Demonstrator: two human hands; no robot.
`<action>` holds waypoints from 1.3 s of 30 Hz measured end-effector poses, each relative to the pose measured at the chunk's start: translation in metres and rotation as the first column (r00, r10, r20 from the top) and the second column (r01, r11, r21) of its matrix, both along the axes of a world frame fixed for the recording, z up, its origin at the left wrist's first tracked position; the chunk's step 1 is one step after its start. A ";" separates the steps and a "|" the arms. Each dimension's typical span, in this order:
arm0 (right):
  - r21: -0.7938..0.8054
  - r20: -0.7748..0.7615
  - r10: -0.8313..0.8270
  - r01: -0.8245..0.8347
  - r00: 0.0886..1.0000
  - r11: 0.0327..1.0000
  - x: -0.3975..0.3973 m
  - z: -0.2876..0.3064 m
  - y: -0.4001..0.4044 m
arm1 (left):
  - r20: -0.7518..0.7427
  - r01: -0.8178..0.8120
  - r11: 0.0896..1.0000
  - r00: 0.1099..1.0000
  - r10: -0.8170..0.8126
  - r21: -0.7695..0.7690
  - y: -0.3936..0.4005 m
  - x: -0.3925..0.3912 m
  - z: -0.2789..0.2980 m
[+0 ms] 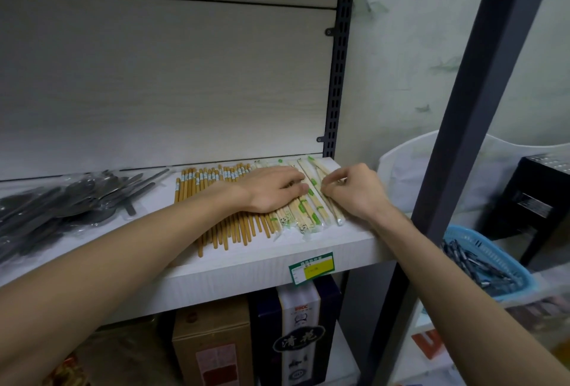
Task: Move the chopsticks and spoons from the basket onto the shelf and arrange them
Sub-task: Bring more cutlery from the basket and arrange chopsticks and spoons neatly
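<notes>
- The left hand (pixel 271 190) lies flat, palm down and fingers straight, on the wrapped chopsticks (pixel 303 214) on the white shelf (pixel 246 268); it presses them and grasps nothing.
- The right hand (pixel 354 190) is just beside it, fingers curled, and pinches the rightmost wrapped pair (pixel 330 205) between thumb and fingertips.
- The wrapped chopsticks are in clear sleeves with green marks and lie side by side at the right end of the shelf, near its front edge.
- To their left lies a row of bare brown chopsticks (pixel 212 188), touching the wrapped ones; the left forearm crosses over this row.
- Further left on the same shelf there is a pile of dark spoons (pixel 71 200) in clear bags.
- The blue basket (pixel 490 259) stands lower at the right, well apart from the shelf, with dark utensils inside.
- A green and yellow price tag (pixel 311 267) sits on the front edge of the shelf.
- Boxes (pixel 253 339) stand below the shelf.
</notes>
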State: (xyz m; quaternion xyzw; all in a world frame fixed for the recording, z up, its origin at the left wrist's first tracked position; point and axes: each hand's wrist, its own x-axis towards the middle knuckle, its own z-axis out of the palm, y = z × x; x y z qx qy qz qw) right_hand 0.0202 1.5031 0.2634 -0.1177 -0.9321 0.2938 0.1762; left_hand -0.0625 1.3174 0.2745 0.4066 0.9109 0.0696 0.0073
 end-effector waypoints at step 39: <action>0.247 0.257 0.287 -0.350 0.923 0.904 -0.005 0.016 -0.030 | -0.037 -0.193 0.953 0.981 0.190 -0.233 -0.022 0.023 0.000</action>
